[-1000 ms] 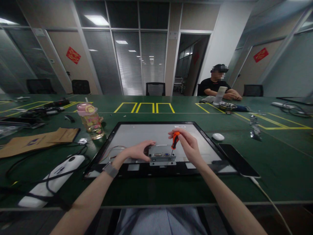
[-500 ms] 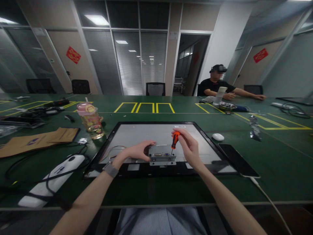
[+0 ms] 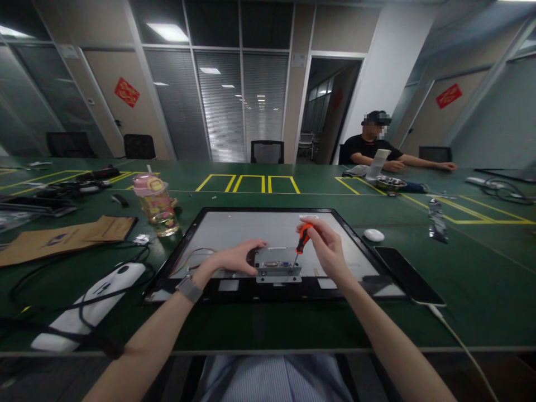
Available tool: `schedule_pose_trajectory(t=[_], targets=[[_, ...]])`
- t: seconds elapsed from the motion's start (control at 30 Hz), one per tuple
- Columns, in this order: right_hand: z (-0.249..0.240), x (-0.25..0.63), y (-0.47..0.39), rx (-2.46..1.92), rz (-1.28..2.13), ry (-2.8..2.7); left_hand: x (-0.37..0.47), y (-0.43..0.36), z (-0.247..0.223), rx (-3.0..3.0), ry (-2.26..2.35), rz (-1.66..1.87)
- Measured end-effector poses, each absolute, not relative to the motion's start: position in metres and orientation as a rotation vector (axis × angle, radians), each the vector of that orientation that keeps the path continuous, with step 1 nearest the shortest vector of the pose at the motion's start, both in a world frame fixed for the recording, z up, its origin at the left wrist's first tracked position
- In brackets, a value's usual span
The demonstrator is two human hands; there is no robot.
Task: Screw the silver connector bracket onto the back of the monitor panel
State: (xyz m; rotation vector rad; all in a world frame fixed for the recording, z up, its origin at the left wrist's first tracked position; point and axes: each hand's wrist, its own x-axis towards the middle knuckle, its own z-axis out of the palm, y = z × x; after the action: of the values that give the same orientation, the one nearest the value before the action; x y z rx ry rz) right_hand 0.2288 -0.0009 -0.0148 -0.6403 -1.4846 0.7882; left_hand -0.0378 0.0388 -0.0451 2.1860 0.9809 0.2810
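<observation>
A flat display panel (image 3: 251,230) with a black frame lies on the green table. Near its front edge stands a metal bracket (image 3: 278,273) with a row of connector ports. My left hand (image 3: 239,258) grips the bracket's left end between thumb and fingers. In my right hand (image 3: 329,245) is an orange and black screwdriver (image 3: 303,239), pinched at the handle and tilted. Its tip meets the bracket near the right end of the ports; the screw itself is too small to make out.
Left of the panel are a pink-lidded cup (image 3: 157,204), a paper bag (image 3: 62,240) and a white power strip (image 3: 94,304) with black cables. On the right lie a phone (image 3: 408,274) and a white case (image 3: 374,235). A person (image 3: 372,145) sits across the table.
My right hand and the screwdriver handle have shifted slightly right, so the screwdriver leans more. My left hand keeps its hold on the bracket.
</observation>
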Motion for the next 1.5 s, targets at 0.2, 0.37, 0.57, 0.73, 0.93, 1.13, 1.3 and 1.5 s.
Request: schedule_pose_trajectory(t=[0.2, 0.37, 0.57, 0.73, 0.93, 1.13, 1.3, 1.5], targets=[[-0.0194, 0.2279, 0.0048, -0.533, 0.891, -1.409, -0.0358, 0.0382, -0.0454, 2.195, 0.995, 0.298], [-0.0141, 0.2235, -0.0003, -0.494, 1.09, -1.393, -0.0362, 0.0379, -0.0454, 2.211, 0.996, 0.285], [-0.0099, 0.2211, -0.0043, -0.453, 1.11, -1.374, -0.0372, 0.0396, -0.0468, 2.204, 1.0, 0.272], [-0.0102, 0.2222, -0.0042, -0.504, 1.055, -1.403, -0.0386, 0.041, -0.0489, 2.197, 1.001, 0.283], [-0.0095, 0.2208, -0.0039, -0.485, 1.079, -1.38, -0.0378, 0.0393, -0.0473, 2.188, 0.996, 0.289], [-0.0106, 0.2233, -0.0035, -0.488, 1.028, -1.413, -0.0376, 0.039, -0.0472, 2.189, 0.995, 0.296], [-0.0103, 0.2217, -0.0043, -0.493, 1.114, -1.409, -0.0384, 0.0403, -0.0491, 2.188, 0.985, 0.302], [-0.0107, 0.2218, -0.0035, -0.465, 1.059, -1.385, -0.0385, 0.0399, -0.048, 2.185, 0.992, 0.294]])
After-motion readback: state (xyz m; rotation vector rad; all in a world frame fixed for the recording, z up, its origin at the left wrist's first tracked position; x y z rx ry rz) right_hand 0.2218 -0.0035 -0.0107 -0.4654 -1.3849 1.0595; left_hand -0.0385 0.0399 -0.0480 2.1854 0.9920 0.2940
